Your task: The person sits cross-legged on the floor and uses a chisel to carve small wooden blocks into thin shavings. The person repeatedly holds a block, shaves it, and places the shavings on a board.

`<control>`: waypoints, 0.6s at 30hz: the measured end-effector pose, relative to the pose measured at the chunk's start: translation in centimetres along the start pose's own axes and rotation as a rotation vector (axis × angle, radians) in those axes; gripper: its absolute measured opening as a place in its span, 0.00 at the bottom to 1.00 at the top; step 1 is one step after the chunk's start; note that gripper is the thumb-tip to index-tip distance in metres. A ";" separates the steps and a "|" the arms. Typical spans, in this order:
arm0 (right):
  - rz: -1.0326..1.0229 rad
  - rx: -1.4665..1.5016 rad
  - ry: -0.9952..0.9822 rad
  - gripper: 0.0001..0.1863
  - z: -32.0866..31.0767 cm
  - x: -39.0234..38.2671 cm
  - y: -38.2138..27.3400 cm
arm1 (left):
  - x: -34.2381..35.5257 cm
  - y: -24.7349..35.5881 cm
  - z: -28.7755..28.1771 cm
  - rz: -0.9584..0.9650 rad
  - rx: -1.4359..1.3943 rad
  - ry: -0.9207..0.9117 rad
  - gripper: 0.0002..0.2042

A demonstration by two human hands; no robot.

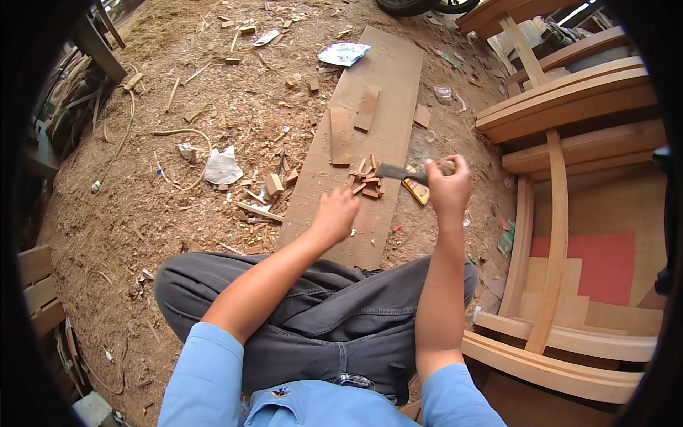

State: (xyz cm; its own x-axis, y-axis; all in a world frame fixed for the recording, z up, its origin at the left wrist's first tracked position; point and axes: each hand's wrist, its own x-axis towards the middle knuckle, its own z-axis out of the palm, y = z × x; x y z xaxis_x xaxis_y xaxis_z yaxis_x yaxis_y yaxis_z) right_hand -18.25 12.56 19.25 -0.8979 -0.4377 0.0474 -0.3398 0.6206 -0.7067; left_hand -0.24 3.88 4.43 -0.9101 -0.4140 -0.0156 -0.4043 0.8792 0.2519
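In my raised right hand [449, 186] is a chisel [404, 173], its broad dark blade pointing left above the board. My left hand [337, 215] is low over the board, fingers bent down and together at the near edge of a small heap of wood blocks [370, 186]. What its fingertips hold, if anything, is hidden. Under the heap lies a long brown board [313, 206], stretching away from my crossed legs. Two flat wood pieces [341, 135] rest on it beyond the heap. A yellow, dark-marked object [417, 188] lies at the board's right edge, partly behind the chisel.
Wood shavings and offcuts [273, 183] cover the ground to the left, with a crumpled white piece [223, 166] and a cord [192, 132]. A white-and-blue packet [343, 53] sits on the board's far part. Wooden frames [558, 213] stand close on my right. A wheel [405, 6] shows at the top.
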 end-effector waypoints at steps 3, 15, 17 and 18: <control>-0.041 0.205 0.205 0.11 -1.7 1.2 1.2 | 0.6 3.6 2.0 0.284 -0.148 -0.250 0.15; 0.107 0.555 0.176 0.10 -1.9 2.4 1.9 | 3.7 9.4 8.5 0.634 -0.007 -0.382 0.05; 0.074 0.512 0.192 0.10 -1.3 2.6 1.8 | 3.8 9.9 9.0 0.658 0.002 -0.340 0.06; 0.060 0.496 0.196 0.10 -1.1 2.6 1.7 | 3.9 10.2 9.2 0.669 0.017 -0.335 0.07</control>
State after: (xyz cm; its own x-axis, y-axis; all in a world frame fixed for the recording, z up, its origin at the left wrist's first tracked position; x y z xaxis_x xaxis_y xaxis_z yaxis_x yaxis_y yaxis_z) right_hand -21.49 13.17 18.92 -0.9631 -0.2521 0.0940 -0.1559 0.2378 -0.9587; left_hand -8.73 13.38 -1.98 -0.9402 0.3017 -0.1584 0.2461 0.9228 0.2964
